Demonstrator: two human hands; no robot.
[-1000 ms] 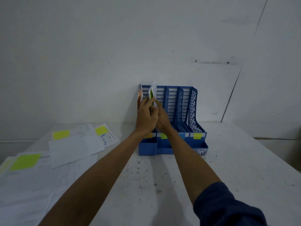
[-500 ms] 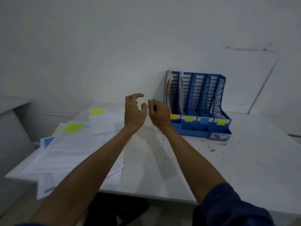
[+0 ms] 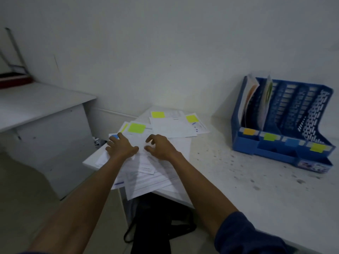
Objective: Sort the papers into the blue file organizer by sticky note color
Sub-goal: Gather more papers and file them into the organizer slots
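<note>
Now | left hand [image 3: 122,147] flat on papers [image 3: 146,177] overhanging table [image 3: 238,171] edge | right hand [image 3: 162,149] fingers [image 3: 150,138] half-curled

head view, angled down-forward — near table [image 3: 238,173]

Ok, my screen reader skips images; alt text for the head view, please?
A person's left hand rests flat and right hand curls over loose white printed papers with sticky notes at the corner of a white table. Farther right, a blue plastic file organizer holds papers in its two leftmost slots.
</note>
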